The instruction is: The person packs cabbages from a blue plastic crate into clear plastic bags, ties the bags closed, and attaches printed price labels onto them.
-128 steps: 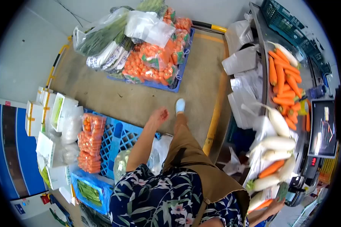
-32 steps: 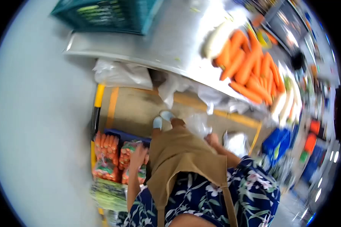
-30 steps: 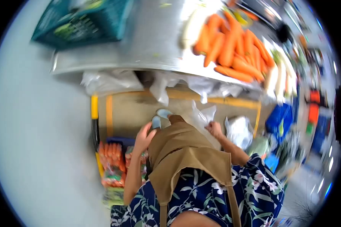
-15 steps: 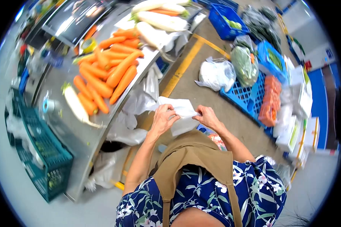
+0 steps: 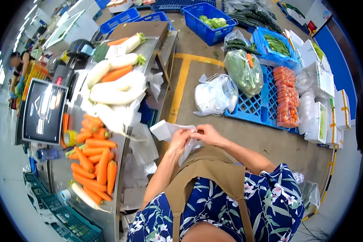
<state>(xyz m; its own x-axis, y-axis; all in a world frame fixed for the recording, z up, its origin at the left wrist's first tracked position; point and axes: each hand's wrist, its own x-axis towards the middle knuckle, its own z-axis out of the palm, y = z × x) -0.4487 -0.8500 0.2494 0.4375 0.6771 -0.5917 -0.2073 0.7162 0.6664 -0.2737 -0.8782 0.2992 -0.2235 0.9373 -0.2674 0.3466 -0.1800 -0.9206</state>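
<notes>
In front of the brown apron (image 5: 209, 167), a thin white plastic bag (image 5: 164, 130) is pinched between both hands. My left hand (image 5: 180, 140) has its fingers closed on the bag, part of which sticks out to the left and part hangs below. Right beside it, my right hand (image 5: 210, 135) grips the bag's edge between thumb and fingers, the two sets of fingertips almost touching. To the left, a metal table (image 5: 127, 173) carries a pile of carrots (image 5: 93, 151), several white radishes (image 5: 116, 90) and a single radish (image 5: 84, 196) at its near end.
A screen (image 5: 44, 112) stands on the table's far side. Green crates (image 5: 74, 222) are at lower left. On the floor are a blue pallet (image 5: 258, 103), a bagged bundle (image 5: 215, 94), bagged carrots (image 5: 286, 97) and a blue crate (image 5: 209, 30). Another person (image 5: 22, 66) is at far left.
The view has turned, bringing the screen and more of the table into sight. My hands have come together, and the bag, held spread between them before, now juts out to the left.
</notes>
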